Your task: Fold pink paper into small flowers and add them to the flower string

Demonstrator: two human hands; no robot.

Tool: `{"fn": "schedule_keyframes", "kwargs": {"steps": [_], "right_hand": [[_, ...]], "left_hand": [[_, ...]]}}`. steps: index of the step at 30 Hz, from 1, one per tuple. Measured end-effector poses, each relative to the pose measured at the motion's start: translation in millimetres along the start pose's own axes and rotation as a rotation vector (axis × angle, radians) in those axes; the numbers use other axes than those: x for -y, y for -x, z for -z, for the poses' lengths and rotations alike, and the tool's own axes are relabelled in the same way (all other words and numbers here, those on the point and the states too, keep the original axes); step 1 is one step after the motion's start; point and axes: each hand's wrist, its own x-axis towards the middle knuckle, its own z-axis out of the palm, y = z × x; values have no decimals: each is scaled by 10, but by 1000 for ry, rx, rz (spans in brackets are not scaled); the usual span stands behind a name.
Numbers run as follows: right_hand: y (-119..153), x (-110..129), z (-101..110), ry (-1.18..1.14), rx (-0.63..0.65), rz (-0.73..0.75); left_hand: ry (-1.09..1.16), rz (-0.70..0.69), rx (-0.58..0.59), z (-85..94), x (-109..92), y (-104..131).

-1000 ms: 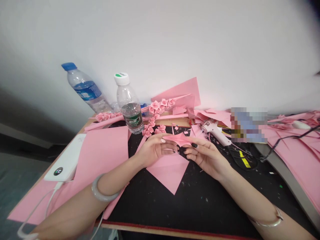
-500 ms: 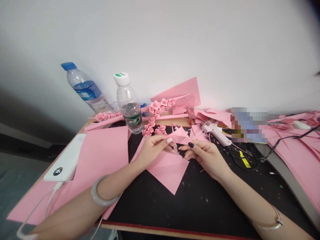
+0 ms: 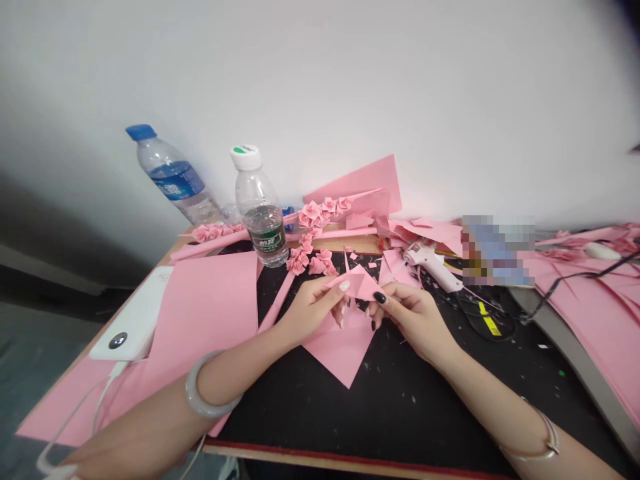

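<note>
Fingers (image 3: 341,289) pinching from both sides here: the left hand (image 3: 311,310) has thumb against the near face of the small folded paper (image 3: 361,283), and the right hand (image 3: 419,315) nips the opposite corner under a dark-nailed thumb. The remaining fingers curl below, partly tucked out of sight, so how they bear on the paper I can't tell. Both thumbs cover the paper's ends, its finer creases are too small to read, and both forearms run off the picture. Over on the right, a pixelated patch (image 3: 499,250) masks whatever sits there.

The folded paper is up between the hands, above the black mat (image 3: 320,417), peak pointing away toward the wall (image 3: 325,87), long axis running crosswise from thumb to thumb. Beneath it, a pink square sheet (image 3: 345,353) aims one corner at the near edge, its far part hidden by the hands.

Round about: paper roses (image 3: 299,261) just beyond the left hand, the white-capped bottle (image 3: 265,223) behind them, a blue-capped bottle (image 3: 177,181) farther left. A glue gun (image 3: 436,265) lies close past the right hand, loose scraps near it. The large pink sheet (image 3: 210,300) flanks the left forearm, partly over a white power bank (image 3: 131,321).
</note>
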Motion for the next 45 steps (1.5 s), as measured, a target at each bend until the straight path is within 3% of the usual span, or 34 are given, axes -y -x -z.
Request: {"fn": "schedule_keyframes", "kwargs": {"steps": [3, 7, 18, 23, 33, 45], "right_hand": [[1, -30, -25, -71, 2, 14], [12, -9, -67, 12, 49, 18], [118, -66, -144, 371, -91, 160], [129, -57, -171, 585, -145, 258], [128, -79, -224, 667, -150, 361], [152, -98, -238, 716, -63, 436]], "left_hand": [[141, 38, -33, -36, 16, -6], [201, 59, -42, -75, 32, -2], [1, 12, 71, -183, 81, 96], [-156, -57, 56, -217, 67, 109], [-60, -3, 121, -292, 74, 152], [-303, -141, 50, -299, 0, 188]]}}
